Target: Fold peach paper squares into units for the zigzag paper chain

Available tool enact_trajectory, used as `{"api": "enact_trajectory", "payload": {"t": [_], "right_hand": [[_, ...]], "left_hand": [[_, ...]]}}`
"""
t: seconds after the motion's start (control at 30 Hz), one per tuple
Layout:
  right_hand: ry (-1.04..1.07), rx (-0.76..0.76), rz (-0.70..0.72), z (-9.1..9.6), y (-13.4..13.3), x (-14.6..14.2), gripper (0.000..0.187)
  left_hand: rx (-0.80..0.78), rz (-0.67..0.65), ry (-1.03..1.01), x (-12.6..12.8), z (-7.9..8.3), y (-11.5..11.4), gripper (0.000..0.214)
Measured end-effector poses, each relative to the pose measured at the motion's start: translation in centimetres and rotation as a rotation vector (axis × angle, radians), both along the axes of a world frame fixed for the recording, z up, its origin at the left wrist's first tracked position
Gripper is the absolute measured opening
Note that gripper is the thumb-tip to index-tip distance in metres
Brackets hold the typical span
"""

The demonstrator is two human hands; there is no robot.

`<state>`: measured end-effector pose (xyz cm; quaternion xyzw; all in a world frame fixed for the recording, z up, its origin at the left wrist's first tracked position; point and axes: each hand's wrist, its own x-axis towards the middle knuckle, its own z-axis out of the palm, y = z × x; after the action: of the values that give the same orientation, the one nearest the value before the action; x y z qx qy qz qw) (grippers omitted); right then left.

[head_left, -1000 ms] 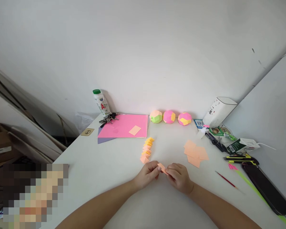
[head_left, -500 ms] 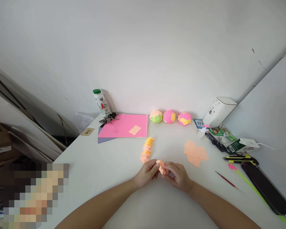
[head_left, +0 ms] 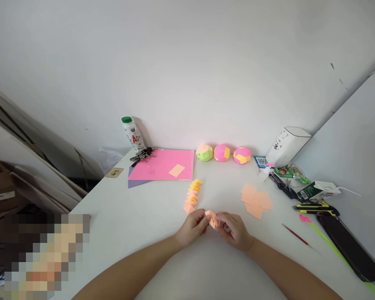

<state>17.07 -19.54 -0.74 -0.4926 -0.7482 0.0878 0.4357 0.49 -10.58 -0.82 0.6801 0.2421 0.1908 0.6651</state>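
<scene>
A: What is held, and where?

B: A small, folded piece of peach paper (head_left: 213, 219) is held between the two hands, over the near part of the white table (head_left: 156, 221). It is pinched beneath the thumb of the left hand (head_left: 190, 228), and its other side is grasped by the fingertips of the right hand (head_left: 236, 233).

A: What is found closest?

B: Just beyond the left hand, a row of folded peach and yellow paper pieces (head_left: 193, 195) is laid out. Beyond the right hand, to its right, flat peach paper sheets (head_left: 251, 196) are spread, overlapping.

A: And farther out?

B: At the back left, a light peach paper rectangle (head_left: 176, 170) is set on a pink rectangular sheet (head_left: 158, 164). Three many-faced paper balls (head_left: 221, 153), coloured green, peach, pink and yellow, are lined up by the white wall (head_left: 206, 83).
</scene>
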Motion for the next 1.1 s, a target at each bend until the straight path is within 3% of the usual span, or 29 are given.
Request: {"api": "enact_trajectory", "payload": {"t": [0.57, 0.93, 1.1], "right_hand": [[-0.186, 0.103, -0.012, -0.6, 0.4, -0.2, 0.019], [-0.296, 0.207, -0.027, -0.6, 0.4, -0.3, 0.023], [-0.341, 0.249, -0.060, 0.1, 0.1, -0.7, 0.022]], "left_hand": [[-0.180, 0.009, -0.061, 0.1, 0.8, 0.0, 0.036], [-0.185, -0.035, -0.019, 0.1, 0.1, 0.1, 0.041], [-0.167, -0.071, -0.059, 0.1, 0.6, 0.1, 0.042]]}}
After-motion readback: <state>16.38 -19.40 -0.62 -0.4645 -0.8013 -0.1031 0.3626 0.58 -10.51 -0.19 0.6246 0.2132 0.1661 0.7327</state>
